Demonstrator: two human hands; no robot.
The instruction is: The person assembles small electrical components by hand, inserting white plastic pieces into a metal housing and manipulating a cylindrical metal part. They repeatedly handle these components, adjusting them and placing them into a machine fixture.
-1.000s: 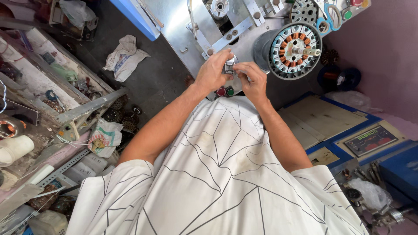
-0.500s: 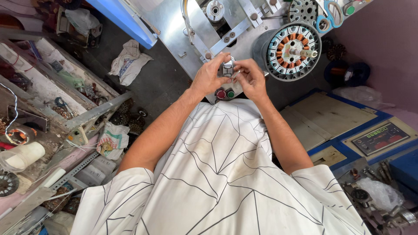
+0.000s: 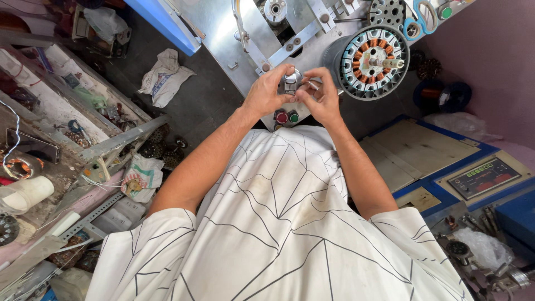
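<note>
A: Nearest the camera, just a white shirt with thin dark lines (image 3: 278, 223), both forearms reaching forward. At the grip?

B: Left hand (image 3: 266, 92) and right hand (image 3: 320, 100) pinched together from opposite sides on a small metal part (image 3: 291, 82), held up between the fingertips, likely so as to steady it from both sides.

A: Below the grip?

B: Red and green buttons (image 3: 285, 117), just under the hands, on the grey metal machine (image 3: 234, 33).

A: Beyond it, to the right?

B: Round stator with copper windings (image 3: 374, 60), mounted near, facing up. Farther right, a blue control panel (image 3: 484, 177), well apart.
</note>
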